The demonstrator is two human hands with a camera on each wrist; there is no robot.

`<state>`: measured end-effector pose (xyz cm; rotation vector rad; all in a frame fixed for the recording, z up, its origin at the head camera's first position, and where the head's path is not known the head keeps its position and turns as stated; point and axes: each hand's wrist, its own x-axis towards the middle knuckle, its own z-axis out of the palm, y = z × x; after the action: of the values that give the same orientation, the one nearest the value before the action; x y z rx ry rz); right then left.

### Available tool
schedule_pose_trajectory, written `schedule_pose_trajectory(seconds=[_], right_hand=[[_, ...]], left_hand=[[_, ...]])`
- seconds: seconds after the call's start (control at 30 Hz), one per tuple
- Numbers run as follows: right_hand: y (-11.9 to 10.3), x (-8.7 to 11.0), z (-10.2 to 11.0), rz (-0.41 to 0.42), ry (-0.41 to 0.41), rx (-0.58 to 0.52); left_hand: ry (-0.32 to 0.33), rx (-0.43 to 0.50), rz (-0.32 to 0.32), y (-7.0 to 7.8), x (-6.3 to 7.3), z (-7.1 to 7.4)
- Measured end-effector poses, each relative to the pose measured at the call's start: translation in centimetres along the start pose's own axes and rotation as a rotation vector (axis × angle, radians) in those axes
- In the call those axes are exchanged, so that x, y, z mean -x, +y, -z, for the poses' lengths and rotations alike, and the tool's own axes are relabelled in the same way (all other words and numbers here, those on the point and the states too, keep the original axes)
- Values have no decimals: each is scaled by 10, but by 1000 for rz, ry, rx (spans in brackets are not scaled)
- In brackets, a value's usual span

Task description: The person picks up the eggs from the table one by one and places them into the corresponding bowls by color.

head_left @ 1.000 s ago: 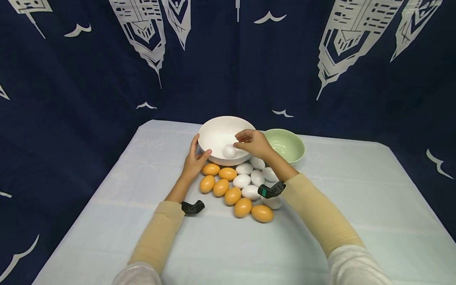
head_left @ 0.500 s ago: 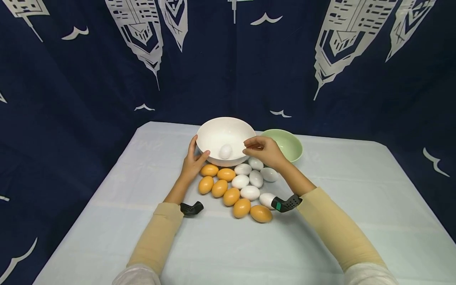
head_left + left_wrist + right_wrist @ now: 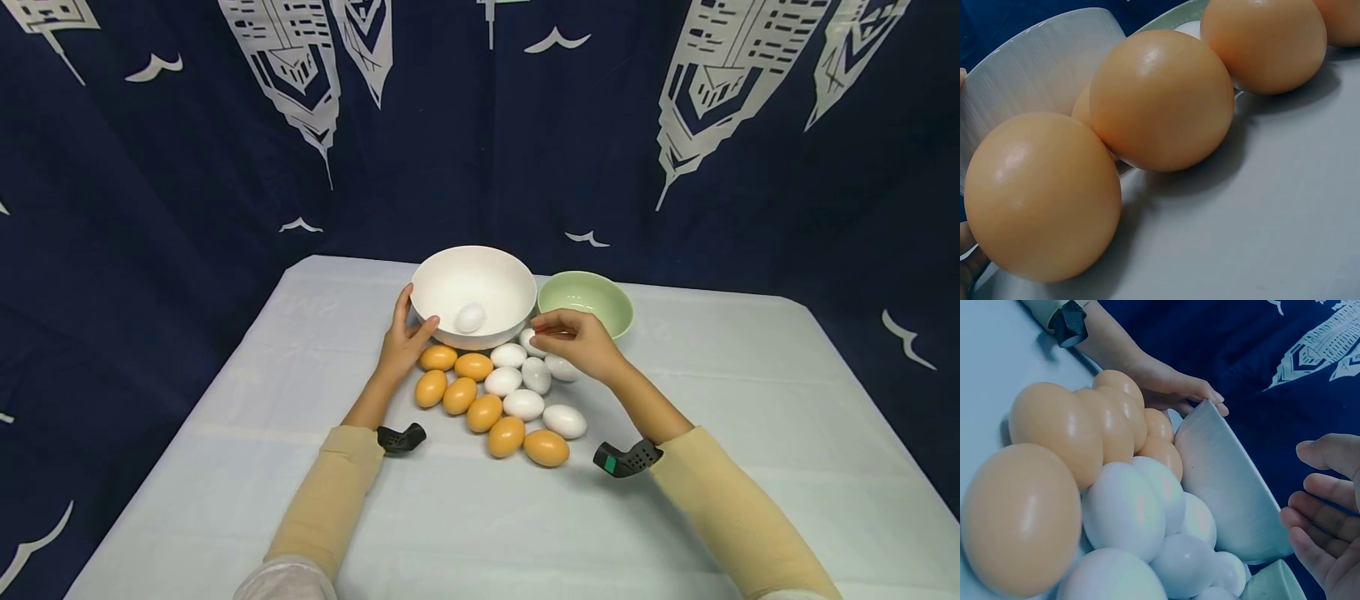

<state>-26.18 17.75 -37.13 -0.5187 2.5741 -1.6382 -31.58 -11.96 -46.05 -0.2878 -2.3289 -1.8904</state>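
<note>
My left hand (image 3: 403, 343) grips the left side of a large white bowl (image 3: 502, 279), its thumb at the rim. A single white egg (image 3: 471, 317) lies inside that bowl. My right hand (image 3: 581, 343) hovers over the white eggs (image 3: 523, 405), in front of a green bowl (image 3: 588, 292). Seen in the right wrist view, the right hand (image 3: 1332, 531) has loosely bent fingers and nothing between them. Several brown-orange eggs (image 3: 484, 413) lie just left of the white ones, in front of the white bowl. They fill much of the left wrist view, close to the camera (image 3: 1160, 100).
A pale cloth covers the table (image 3: 675, 517), whose far corners are cut off. Behind it hangs a dark blue curtain (image 3: 450, 150) with white building and bird prints. The loose eggs sit close together, many touching.
The right hand has drawn back from above the white bowl, moving right and toward the person. The white egg stays in the bowl. The left hand keeps its hold there.
</note>
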Motion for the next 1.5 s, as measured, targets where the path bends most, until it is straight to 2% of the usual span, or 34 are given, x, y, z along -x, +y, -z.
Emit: schedule_pose_trajectory(seconds=[0.5, 0.63, 0.9, 1.23, 1.5], right_hand=[[25, 35, 4, -50, 2, -82], [32, 44, 4, -32, -4, -74], [44, 60, 2, -65, 9, -83], [59, 74, 0, -83, -14, -139], [68, 82, -3, -65, -38, -154]], left_hand=[[6, -5, 7, -1, 1, 1], [9, -2, 7, -2, 0, 1], [13, -23, -9, -2, -1, 0], [-2, 1, -21, -2, -1, 0], [3, -12, -8, -1, 0, 0]])
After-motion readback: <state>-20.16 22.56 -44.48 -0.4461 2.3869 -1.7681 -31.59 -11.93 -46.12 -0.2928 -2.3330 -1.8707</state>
